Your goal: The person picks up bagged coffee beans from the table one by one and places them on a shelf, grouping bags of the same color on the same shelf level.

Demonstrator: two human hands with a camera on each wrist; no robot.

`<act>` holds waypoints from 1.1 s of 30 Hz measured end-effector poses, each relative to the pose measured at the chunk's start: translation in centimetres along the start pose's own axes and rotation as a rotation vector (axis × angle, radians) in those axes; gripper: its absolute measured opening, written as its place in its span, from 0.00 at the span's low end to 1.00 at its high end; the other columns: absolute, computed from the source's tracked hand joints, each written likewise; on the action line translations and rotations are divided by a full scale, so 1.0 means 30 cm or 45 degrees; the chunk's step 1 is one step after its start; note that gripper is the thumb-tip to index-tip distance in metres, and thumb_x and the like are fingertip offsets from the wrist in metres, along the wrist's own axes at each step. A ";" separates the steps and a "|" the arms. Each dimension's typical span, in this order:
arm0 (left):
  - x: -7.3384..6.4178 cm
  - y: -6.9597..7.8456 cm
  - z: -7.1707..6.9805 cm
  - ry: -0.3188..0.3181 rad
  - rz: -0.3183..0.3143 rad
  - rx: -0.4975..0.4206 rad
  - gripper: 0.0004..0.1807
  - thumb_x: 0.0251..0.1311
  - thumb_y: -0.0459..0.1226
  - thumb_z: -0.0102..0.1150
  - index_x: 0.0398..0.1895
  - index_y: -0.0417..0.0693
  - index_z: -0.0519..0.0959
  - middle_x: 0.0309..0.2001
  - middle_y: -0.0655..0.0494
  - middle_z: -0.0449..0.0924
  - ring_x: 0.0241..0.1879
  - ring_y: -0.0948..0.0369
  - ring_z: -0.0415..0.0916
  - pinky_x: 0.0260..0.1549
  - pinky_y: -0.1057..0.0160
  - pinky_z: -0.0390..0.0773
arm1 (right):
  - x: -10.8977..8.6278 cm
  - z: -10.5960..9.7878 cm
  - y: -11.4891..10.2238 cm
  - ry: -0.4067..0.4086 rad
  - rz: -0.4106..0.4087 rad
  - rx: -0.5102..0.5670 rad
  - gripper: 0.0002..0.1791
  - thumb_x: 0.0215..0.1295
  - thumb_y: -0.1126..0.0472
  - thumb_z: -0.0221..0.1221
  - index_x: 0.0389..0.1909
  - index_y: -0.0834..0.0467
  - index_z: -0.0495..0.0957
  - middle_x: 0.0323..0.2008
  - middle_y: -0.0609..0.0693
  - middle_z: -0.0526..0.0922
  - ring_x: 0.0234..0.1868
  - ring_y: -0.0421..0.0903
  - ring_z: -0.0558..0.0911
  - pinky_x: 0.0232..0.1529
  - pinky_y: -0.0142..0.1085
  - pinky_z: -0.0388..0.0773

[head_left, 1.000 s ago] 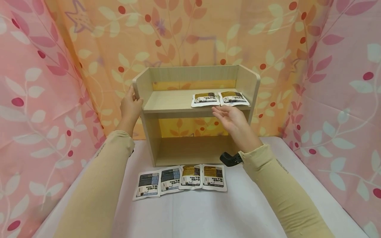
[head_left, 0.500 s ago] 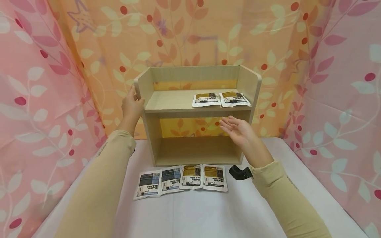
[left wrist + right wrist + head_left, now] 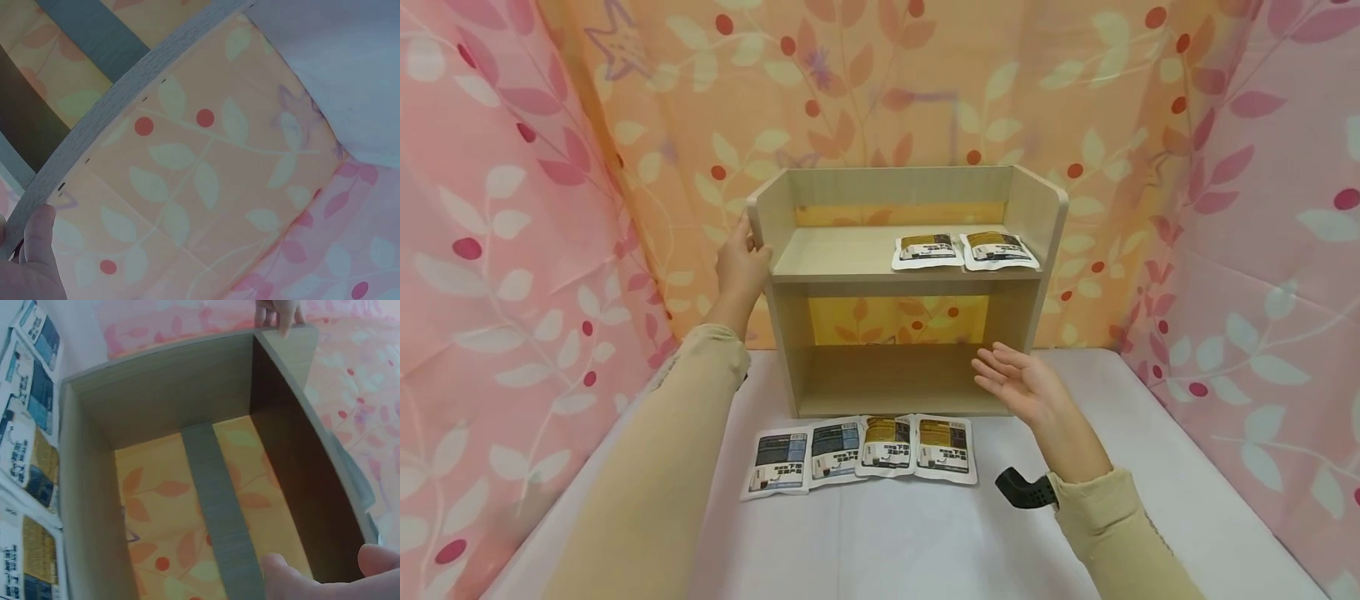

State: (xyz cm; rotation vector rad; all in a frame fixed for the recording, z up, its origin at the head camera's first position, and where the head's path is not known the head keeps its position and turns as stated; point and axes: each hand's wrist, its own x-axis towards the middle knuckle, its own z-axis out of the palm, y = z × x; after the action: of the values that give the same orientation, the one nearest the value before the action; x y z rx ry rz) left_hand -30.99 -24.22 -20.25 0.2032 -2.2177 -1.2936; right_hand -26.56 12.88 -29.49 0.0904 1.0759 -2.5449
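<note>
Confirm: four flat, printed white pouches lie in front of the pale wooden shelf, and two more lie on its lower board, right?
Not the lower board: the head view shows two white pouches on the upper board; four pouches lie in front of the shelf.

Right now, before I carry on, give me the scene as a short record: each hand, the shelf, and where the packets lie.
Left hand: grips the left side panel of the shelf
Right hand: fingers extended, holding nothing, before the lower compartment
Shelf: two-level, pale wood, standing on the white table
Upper level: two gold-label packets, right half
Table row, left to right: two blue-label packets, two more gold-label ones
</note>
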 end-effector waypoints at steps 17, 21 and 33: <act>0.005 0.008 0.018 -0.002 -0.003 0.006 0.37 0.67 0.32 0.50 0.77 0.57 0.53 0.66 0.43 0.68 0.68 0.50 0.62 0.64 0.53 0.64 | -0.010 -0.221 0.134 0.115 0.030 -0.055 0.36 0.77 0.65 0.39 0.77 0.55 0.32 0.77 0.56 0.37 0.75 0.55 0.46 0.71 0.49 0.44; 0.004 0.004 0.014 -0.003 -0.004 0.011 0.37 0.67 0.32 0.50 0.77 0.58 0.53 0.66 0.44 0.68 0.68 0.50 0.62 0.64 0.53 0.64 | -0.010 -0.256 0.170 0.116 0.051 -0.088 0.35 0.77 0.65 0.39 0.77 0.58 0.32 0.76 0.59 0.35 0.75 0.59 0.44 0.71 0.51 0.44; 0.003 -0.007 0.004 0.005 0.013 0.020 0.37 0.65 0.31 0.49 0.77 0.56 0.52 0.65 0.42 0.68 0.67 0.50 0.63 0.63 0.53 0.65 | -0.007 -0.335 0.243 0.171 0.087 -0.127 0.33 0.76 0.65 0.41 0.75 0.67 0.38 0.74 0.67 0.38 0.74 0.64 0.45 0.69 0.58 0.44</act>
State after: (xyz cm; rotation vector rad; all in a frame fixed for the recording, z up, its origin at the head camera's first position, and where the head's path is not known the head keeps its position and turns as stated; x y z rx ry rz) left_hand -31.15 -24.28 -20.42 0.2001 -2.2236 -1.2693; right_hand -24.56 15.39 -41.49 0.2707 1.2263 -2.4487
